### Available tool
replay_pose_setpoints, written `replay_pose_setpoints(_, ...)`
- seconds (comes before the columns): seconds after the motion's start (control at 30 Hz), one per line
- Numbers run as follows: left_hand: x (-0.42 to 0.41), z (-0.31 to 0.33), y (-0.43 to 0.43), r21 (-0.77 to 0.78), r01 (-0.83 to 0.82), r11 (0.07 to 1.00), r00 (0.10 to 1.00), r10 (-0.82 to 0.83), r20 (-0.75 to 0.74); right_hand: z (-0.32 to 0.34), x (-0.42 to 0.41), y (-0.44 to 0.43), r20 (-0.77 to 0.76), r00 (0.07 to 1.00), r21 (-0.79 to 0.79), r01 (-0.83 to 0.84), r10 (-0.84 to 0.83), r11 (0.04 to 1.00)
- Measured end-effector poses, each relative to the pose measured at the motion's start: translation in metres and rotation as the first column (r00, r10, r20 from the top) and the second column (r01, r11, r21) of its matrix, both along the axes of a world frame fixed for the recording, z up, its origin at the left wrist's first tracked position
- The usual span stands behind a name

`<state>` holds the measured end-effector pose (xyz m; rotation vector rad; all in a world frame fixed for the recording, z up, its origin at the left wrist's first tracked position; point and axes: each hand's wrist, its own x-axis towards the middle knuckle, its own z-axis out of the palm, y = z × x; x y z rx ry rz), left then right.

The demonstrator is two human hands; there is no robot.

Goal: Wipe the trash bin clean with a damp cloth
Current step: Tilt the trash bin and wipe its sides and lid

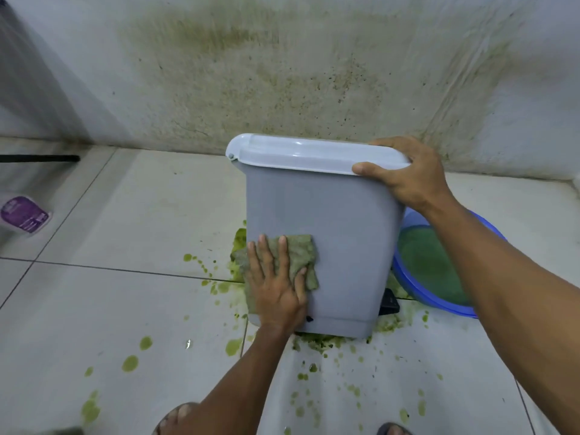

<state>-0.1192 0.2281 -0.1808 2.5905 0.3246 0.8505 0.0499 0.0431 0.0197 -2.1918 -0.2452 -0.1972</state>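
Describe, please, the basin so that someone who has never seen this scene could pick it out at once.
Start at the stained wall, then find the grey trash bin on the tiled floor before it. The basin sits on the floor just right of the bin, partly hidden by an arm. It alone is round and blue, and holds greenish water.
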Motion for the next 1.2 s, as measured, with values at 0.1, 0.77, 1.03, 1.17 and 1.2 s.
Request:
replay_pose_setpoints(0.1,0.033,0.033,-0.019,-0.075,-0.03,0.997,1.0,0.03,-0.001,-0.001,-0.001,-0.001,0.005,1.0,0.016,-0.002,0.002,1.0)
replay_pose_setpoints(0.77,0.021,0.038,-0.069,-0.841,-0.474,0.262,0.78,0.569,-0.262,0.004,-0.009,0.0,-0.016,1.0,0.025,0.007,-0.006,1.0)
replay_pose_setpoints(1.03,0.023,0.014,-0.03,-0.832,-0.552,0.056,0.63,0.681,-0.372,0.005,-0.012,-0.001,-0.01,1.0,0.033,0.0,0.0,0.999)
replay_pose_setpoints(1.17,0.008,0.024,-0.051,-0.818,-0.56,-0.132,0.561,0.666,-0.492,0.004,-0.012,-0.002,-0.004,1.0,0.034,-0.008,0.008,0.999)
replay_pose_setpoints(1.2,0.008,0.032,-0.06,-0.815,-0.563,-0.141,0.573,0.644,-0.507,0.003,-0.011,-0.002,-0.004,1.0,0.034,-0.005,0.005,0.999)
